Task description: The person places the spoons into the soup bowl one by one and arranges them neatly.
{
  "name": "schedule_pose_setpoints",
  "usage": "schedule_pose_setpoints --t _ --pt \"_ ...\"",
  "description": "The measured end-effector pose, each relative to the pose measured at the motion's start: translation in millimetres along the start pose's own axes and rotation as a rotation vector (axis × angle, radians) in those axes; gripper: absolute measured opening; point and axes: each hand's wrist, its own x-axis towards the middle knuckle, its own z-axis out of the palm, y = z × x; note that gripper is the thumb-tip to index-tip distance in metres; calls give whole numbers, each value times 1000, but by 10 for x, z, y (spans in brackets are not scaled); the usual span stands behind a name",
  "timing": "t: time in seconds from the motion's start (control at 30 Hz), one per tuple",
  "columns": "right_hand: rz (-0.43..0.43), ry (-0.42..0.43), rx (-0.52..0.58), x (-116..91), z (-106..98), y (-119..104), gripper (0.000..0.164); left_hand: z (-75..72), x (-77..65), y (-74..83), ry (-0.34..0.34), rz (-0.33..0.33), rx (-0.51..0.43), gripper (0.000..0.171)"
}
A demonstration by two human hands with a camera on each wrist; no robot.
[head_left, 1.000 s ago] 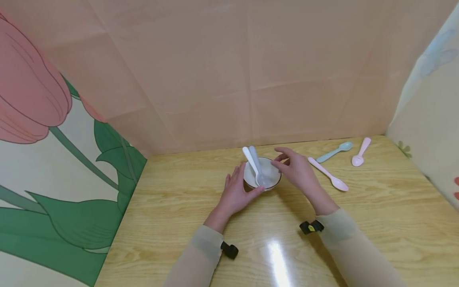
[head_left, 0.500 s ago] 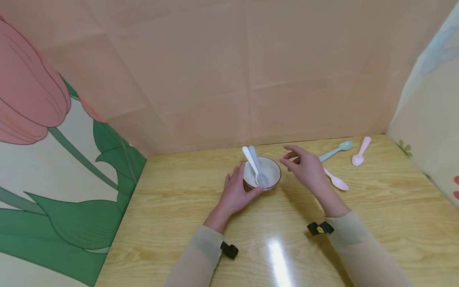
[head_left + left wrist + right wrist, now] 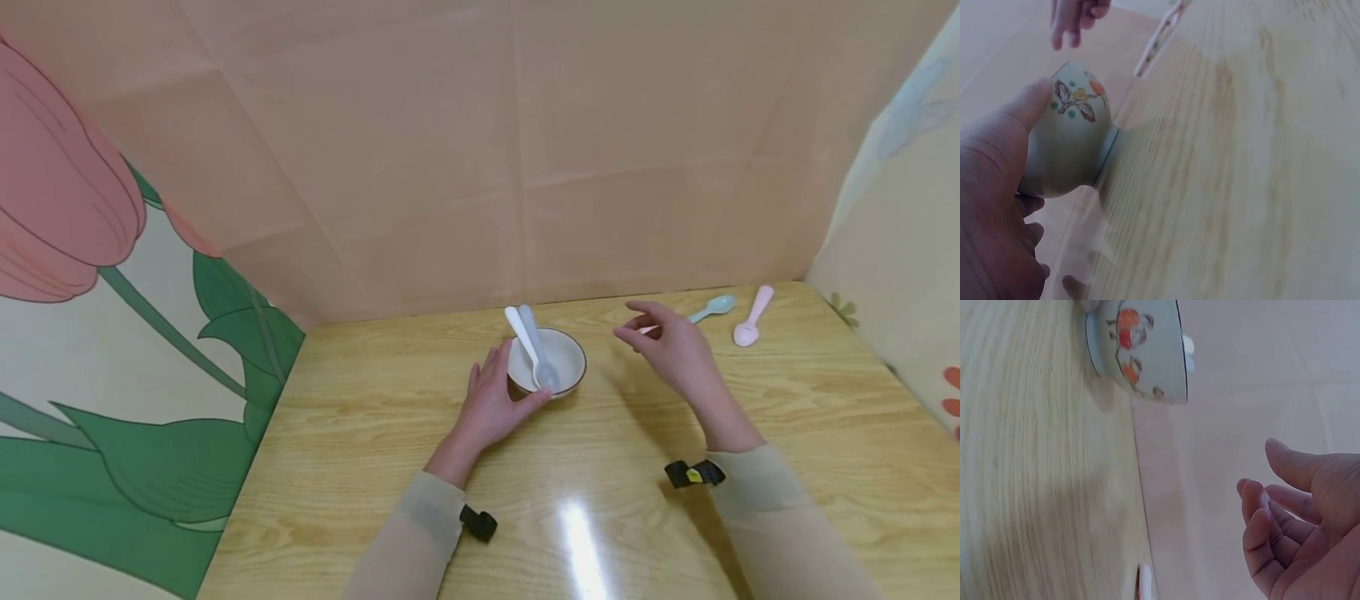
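Observation:
My left hand (image 3: 487, 410) grips a small dark-rimmed bowl (image 3: 569, 360) from its left side, thumb near the front rim. In the left wrist view the bowl's outer wall (image 3: 1075, 131) shows painted flowers and leaves. Two spoons lean inside with handles up: a white spoon (image 3: 522, 332) and a blue-grey spoon (image 3: 533, 330). My right hand (image 3: 678, 350) hovers to the right of the bowl, fingers loosely bent, nothing between them. Beneath it lies a pink spoon, mostly hidden in the head view; its handle (image 3: 1145, 580) shows in the right wrist view.
A teal spoon (image 3: 716, 306), partly covered by the right hand, and another pink spoon (image 3: 752, 318) lie at the back right of the wooden table (image 3: 337, 400). Behind the table's far edge rises a pinkish cloth backdrop (image 3: 420, 208).
My right hand has moved away from the bowl's rim to the right, over the nearer pink spoon and part of the teal one. The left hand and the bowl have stayed in place.

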Motion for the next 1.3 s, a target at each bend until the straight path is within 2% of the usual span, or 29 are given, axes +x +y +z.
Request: schedule_pose_setpoints --t 0.4,0.7,1.07,1.3 --pt "94 -3 7 28 -216 287 65 12 4 -12 4 3 -2 115" --pt "92 -13 4 29 -315 478 63 11 7 -8 9 9 -4 114" --pt "167 -27 -7 27 -355 679 62 -11 17 1 9 15 -20 114" --pt "181 -54 -33 19 -348 821 61 -5 14 -1 4 13 -24 113"
